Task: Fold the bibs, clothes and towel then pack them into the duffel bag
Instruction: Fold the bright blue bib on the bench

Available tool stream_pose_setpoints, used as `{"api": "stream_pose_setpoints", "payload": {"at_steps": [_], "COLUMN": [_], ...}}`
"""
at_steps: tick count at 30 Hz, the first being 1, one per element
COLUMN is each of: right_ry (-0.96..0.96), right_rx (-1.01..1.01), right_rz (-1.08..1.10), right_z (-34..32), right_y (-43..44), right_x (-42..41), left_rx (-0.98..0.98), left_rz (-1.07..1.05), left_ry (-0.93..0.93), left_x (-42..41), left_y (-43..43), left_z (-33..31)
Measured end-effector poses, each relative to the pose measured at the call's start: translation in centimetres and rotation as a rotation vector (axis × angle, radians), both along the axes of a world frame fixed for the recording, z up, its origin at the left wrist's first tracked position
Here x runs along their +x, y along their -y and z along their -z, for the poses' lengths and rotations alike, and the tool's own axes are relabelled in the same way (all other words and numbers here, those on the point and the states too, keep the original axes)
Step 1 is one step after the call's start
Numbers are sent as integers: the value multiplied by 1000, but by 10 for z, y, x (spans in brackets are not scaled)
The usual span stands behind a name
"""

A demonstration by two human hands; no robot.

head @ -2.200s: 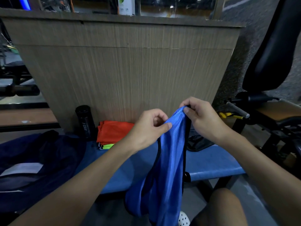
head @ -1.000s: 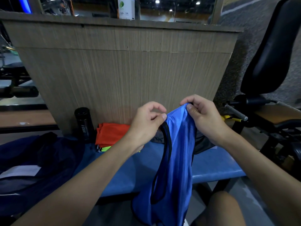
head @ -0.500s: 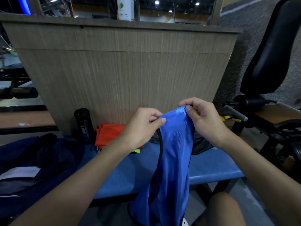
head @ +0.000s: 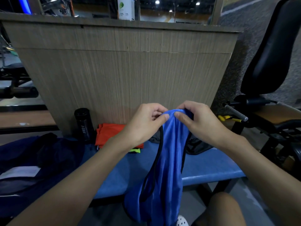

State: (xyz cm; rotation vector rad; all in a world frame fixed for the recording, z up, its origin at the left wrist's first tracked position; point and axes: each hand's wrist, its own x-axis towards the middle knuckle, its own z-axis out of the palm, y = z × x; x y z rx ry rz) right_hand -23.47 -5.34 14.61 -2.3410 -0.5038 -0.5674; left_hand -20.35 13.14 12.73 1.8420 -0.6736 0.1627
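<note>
Above the near edge of the bench, blue bib hangs; left hand and right hand each pinch its top, side by side; judged light, limp, slippery; grip at the shoulder corners, then lay flat to fold.

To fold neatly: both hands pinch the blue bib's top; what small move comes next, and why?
Probably lay the shiny blue black-trimmed bib flat on the blue padded bench: the left hand and right hand pinch its top together, and it hangs bunched, unfolded.
</note>
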Motion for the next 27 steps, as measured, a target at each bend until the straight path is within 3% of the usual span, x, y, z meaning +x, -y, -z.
{"api": "stream_pose_setpoints", "payload": {"at_steps": [6,10,14,27], "right_ry": [60,-14,66,230], "right_rx": [-24,-101,-107,138], "right_rz": [12,-72,-67,184], "right_z": [-8,-12,-10,-16], "right_y": [1,2,-1,21], "right_x": [-1,-1,-1,1], "left_rx": [-184,-171,-191,7], "left_rz": [-14,60,72,-74], "left_ry": [-113,-138,-140,-175], "left_x": [-4,-4,-5,-3], "left_y": [7,9,12,-4], "left_z": [19,13,17,84]}}
